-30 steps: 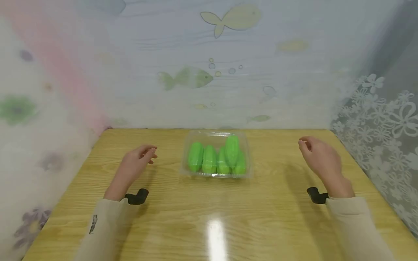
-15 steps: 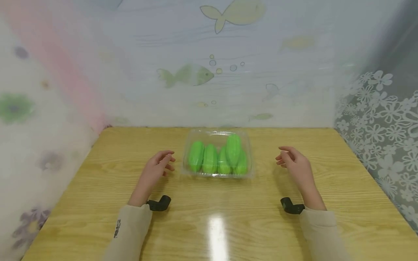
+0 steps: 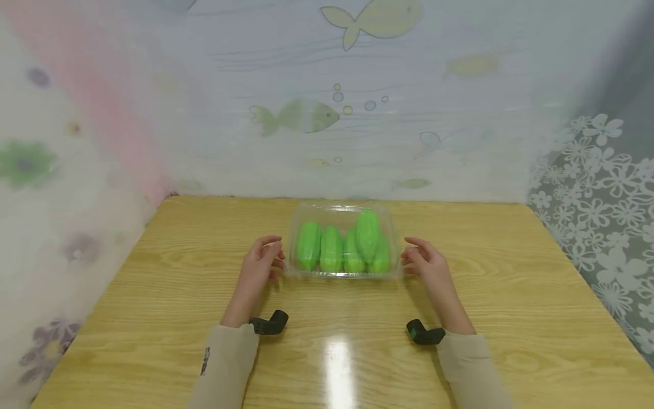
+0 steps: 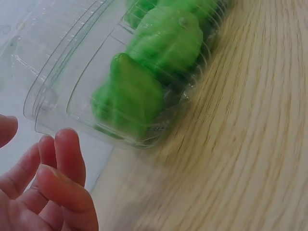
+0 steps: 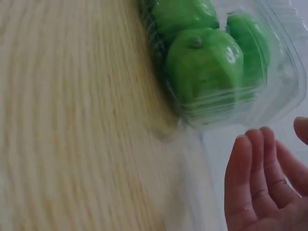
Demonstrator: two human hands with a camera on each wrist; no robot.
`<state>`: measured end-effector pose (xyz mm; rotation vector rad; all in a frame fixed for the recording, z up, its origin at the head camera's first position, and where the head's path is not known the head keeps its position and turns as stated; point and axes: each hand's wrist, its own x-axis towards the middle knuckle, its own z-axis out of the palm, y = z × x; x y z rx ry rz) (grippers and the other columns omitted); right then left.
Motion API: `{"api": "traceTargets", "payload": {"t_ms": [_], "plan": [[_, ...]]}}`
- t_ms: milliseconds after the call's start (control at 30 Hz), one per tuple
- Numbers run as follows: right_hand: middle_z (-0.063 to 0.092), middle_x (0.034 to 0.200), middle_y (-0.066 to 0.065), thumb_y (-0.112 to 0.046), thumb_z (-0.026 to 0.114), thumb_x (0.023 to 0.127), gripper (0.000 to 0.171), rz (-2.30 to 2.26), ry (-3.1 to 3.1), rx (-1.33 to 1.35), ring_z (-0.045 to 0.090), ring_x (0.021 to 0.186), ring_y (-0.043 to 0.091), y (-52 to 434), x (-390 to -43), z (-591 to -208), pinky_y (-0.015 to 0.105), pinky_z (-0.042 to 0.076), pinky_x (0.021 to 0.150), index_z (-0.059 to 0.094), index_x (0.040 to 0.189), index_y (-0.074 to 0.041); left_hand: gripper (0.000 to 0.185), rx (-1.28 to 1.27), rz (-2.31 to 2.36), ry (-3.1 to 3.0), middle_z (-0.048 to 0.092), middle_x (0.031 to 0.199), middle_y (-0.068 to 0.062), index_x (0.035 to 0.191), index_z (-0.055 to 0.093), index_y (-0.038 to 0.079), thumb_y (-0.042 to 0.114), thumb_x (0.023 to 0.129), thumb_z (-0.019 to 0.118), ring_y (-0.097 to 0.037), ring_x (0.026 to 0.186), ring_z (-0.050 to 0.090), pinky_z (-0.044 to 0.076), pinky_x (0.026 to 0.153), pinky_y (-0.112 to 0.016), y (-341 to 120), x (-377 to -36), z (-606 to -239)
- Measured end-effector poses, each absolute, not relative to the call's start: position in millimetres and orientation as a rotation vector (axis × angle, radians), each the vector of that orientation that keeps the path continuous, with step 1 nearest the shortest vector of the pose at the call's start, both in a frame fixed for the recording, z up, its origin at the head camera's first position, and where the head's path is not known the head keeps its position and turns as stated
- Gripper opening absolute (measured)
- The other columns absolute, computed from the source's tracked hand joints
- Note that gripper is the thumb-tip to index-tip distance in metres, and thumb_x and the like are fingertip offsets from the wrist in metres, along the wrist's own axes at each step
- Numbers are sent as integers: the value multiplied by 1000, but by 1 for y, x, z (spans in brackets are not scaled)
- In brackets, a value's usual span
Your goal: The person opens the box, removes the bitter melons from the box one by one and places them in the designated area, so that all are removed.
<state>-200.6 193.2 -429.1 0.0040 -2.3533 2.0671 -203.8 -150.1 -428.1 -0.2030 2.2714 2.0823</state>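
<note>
A clear plastic clamshell box (image 3: pixel 343 271) sits at the middle back of the wooden table (image 3: pixel 153 295), lid closed over several green cucumber-shaped pieces (image 3: pixel 332 250). My left hand (image 3: pixel 265 258) hovers just left of the box, fingers relaxed, holding nothing. My right hand (image 3: pixel 424 262) hovers just right of it, also relaxed and empty. In the left wrist view the fingers (image 4: pixel 67 159) lie close to the box's rim (image 4: pixel 43 125). In the right wrist view the fingers (image 5: pixel 255 173) are a little short of the box (image 5: pixel 284 72).
Patterned translucent curtains with fish and flowers close in the table at the back and both sides. A black wrist mount (image 3: pixel 271 324) shows under the left sleeve and another (image 3: pixel 424 334) under the right. A light glare lies on the table's near middle.
Both hands have moved inward from the table's sides to just beside the box, left from the left, right from the right. The box has not moved.
</note>
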Motion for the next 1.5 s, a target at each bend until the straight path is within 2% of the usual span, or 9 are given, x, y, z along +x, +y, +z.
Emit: {"api": "traceTargets", "payload": {"t_ms": [267,433,700,867,1000,1200,1500], "plan": [[51,102,4,-27,56,89,42,2147,-2331,-11,52,90,12,191,-198,-436,26,47,72,50,124,-6,27,-197,2060,2288,55,92,-10,117,48,19,28,91,49,-22,76,51,45,54,-33,-139,-198,-434],[54,103,3,-29,58,87,42,2198,-2306,-30,53,91,12,192,-195,-439,26,47,73,52,121,-5,27,-243,2085,2321,53,84,-10,116,47,18,27,90,48,-20,64,47,43,51,-33,-133,-192,-436],[49,115,18,-29,56,88,45,2224,-2275,-28,52,93,12,189,-191,-442,25,47,73,50,122,-1,26,-271,2064,2431,55,85,-11,113,46,19,33,92,44,-20,54,44,41,50,-32,-124,-186,-440],[48,117,18,-32,55,89,47,2249,-2245,9,52,94,14,186,-189,-440,25,46,72,47,125,-2,26,-271,1971,2579,57,84,-6,111,46,22,39,92,40,-22,57,47,41,51,-32,-122,-183,-440],[47,116,18,-31,56,88,49,2272,-2257,94,52,94,18,183,-188,-439,27,46,72,44,128,-5,28,-293,1959,2604,57,82,-8,113,46,21,40,93,39,-24,58,49,43,52,-32,-122,-182,-438],[47,120,17,-28,55,89,51,2273,-2358,212,50,100,18,198,-173,-441,29,45,75,39,133,-8,31,-387,1942,2625,51,69,-11,115,46,18,39,94,38,-25,56,49,42,51,-33,-109,-151,-439],[47,120,13,-29,57,88,48,2286,-2417,244,49,101,19,219,-147,-441,28,45,76,43,130,-10,35,-526,1932,2639,48,63,-8,117,45,20,44,93,37,-21,49,45,39,46,-31,-84,-108,-441]]}}
